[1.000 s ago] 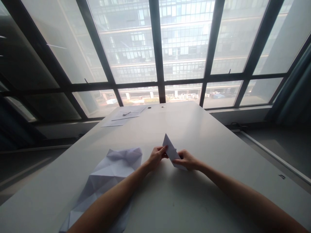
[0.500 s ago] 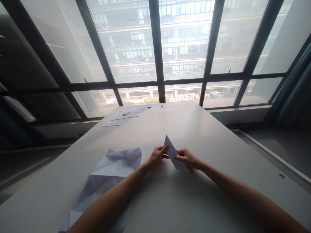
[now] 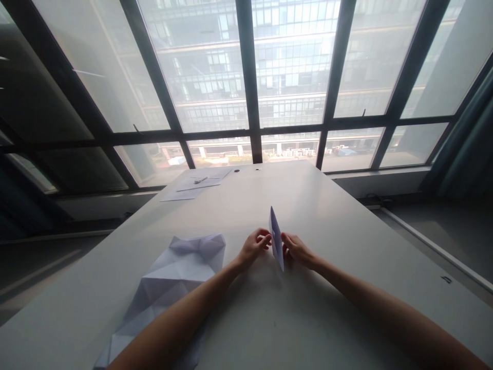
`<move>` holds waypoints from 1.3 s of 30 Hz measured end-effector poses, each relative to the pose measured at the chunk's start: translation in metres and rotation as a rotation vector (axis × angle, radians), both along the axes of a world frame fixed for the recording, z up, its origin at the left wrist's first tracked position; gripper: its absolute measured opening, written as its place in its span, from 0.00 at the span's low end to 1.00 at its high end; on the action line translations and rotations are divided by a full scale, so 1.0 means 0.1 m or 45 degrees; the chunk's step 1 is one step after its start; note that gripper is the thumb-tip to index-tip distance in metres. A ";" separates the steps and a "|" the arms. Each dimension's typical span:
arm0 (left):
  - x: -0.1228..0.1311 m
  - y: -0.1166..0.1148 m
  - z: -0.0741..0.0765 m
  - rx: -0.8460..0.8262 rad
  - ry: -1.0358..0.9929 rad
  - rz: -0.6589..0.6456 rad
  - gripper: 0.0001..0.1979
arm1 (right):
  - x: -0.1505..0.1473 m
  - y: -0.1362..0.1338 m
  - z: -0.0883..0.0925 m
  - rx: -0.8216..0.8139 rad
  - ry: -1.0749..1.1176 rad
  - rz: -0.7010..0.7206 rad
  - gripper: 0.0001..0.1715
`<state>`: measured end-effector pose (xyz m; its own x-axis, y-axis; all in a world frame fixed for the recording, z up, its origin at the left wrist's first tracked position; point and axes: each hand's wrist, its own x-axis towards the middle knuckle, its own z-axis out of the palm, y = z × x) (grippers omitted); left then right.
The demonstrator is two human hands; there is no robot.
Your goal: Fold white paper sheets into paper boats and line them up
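Observation:
A small folded sheet of white paper (image 3: 276, 237) stands nearly edge-on above the table in front of me. On its left side, my left hand (image 3: 256, 245) has its fingers curled, with the fingertips at the paper. Opposite, my right hand (image 3: 297, 248) grips the paper's right side, its thumb on top and some fingers hidden behind. To the left lies a large creased sheet of paper (image 3: 173, 270), opened out and wrinkled by many fold lines, partly covered by my left forearm.
The white table (image 3: 327, 308) stretches toward tall windows. At its far left lie flat sheets of paper (image 3: 187, 195) with a small white object (image 3: 200, 180) on top. A dark round fitting (image 3: 236, 170) sits near the far edge, and a small dark mark (image 3: 446, 279) is at the right.
The folded paper has turned from showing its broad face to almost edge-on and more upright. Both hands have shifted their hold slightly. The creased sheet has stayed put.

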<state>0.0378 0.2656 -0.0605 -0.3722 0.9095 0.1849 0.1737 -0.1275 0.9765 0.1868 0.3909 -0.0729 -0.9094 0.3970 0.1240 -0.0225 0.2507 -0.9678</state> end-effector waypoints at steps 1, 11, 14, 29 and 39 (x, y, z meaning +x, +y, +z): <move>0.00 0.00 0.00 -0.014 -0.015 0.008 0.22 | -0.01 0.00 -0.02 -0.011 -0.006 -0.014 0.39; -0.02 -0.01 -0.01 -0.021 -0.119 0.030 0.13 | -0.03 0.00 -0.02 -0.021 0.030 -0.056 0.19; -0.02 0.00 -0.04 -0.020 -0.196 0.021 0.12 | -0.03 0.01 0.01 -0.036 0.076 -0.121 0.12; -0.06 0.02 -0.06 -0.105 -0.235 -0.098 0.27 | 0.00 0.06 -0.02 -0.076 -0.016 -0.210 0.13; -0.09 -0.02 0.00 -0.056 -0.253 -0.291 0.33 | 0.07 0.07 0.11 -0.460 0.001 -0.024 0.24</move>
